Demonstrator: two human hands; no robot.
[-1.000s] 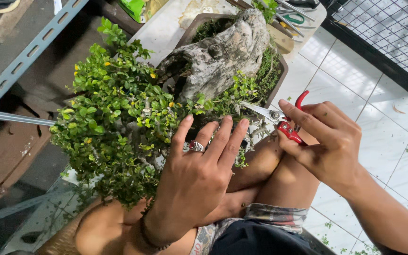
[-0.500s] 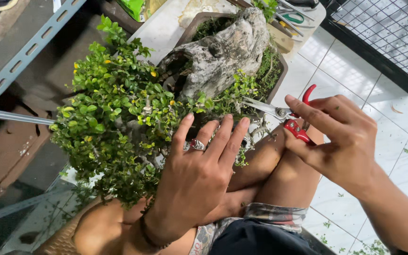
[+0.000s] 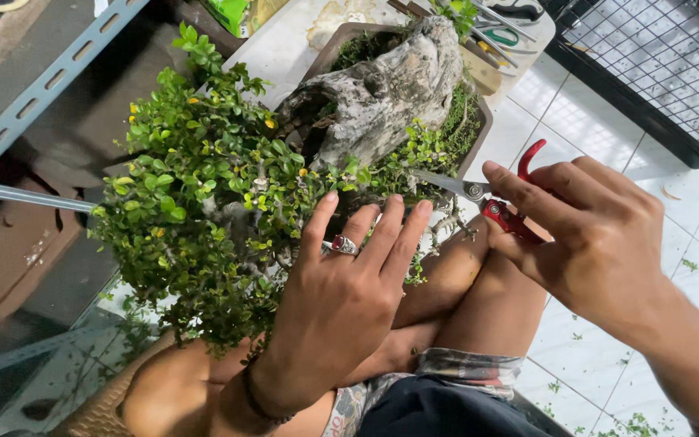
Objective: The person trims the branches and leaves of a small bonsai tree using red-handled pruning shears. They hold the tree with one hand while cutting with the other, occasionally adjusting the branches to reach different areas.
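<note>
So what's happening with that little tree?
A person sits with a small bonsai tree on gnarled wood in a brown pot. The left hand is spread against the leaves, and the right hand holds red-handled scissors, blades pointing into the twigs. Leaf bits lie on the white tile floor.

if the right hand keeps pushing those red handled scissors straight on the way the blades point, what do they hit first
Probably the leafy twigs of the small tree. The right hand aims the scissors leftward, tips already at the foliage beside the gnarled trunk, just above the left hand fingertips. Depth is unclear.
</note>
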